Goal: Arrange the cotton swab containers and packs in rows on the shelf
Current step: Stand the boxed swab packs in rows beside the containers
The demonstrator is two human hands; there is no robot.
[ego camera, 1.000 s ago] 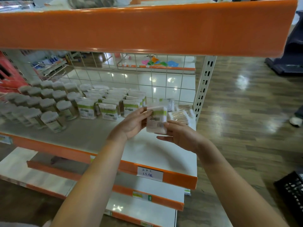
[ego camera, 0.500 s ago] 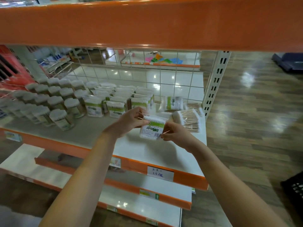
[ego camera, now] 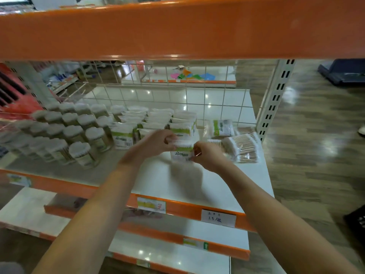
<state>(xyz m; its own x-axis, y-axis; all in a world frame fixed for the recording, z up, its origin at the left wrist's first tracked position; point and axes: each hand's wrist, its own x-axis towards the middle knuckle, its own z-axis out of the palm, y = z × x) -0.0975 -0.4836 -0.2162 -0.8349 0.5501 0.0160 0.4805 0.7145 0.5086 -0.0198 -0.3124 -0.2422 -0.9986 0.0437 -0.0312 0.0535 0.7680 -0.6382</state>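
A cotton swab pack [ego camera: 182, 152] with a green and white label stands upright on the white shelf [ego camera: 197, 186], just in front of the rightmost row of like packs [ego camera: 183, 123]. My left hand [ego camera: 156, 143] grips its upper left corner. At its right edge my right hand [ego camera: 207, 157] pinches it. Round swab containers [ego camera: 83, 153] stand in rows on the left half of the shelf. Loose flat packs [ego camera: 243, 147] lie in a pile at the right end.
The orange edge of the shelf above [ego camera: 177, 30] overhangs the upper view. A wire grid [ego camera: 167, 91] closes the back, and a slotted upright post [ego camera: 274, 99] stands at the right. Lower shelves [ego camera: 177, 254] jut out below. A dark basket [ego camera: 357, 220] sits on the wooden floor at the right.
Both hands brought the pack down and away from me, from mid-air to standing on the shelf in front of the rightmost pack row. The camera moved closer to the shelf.
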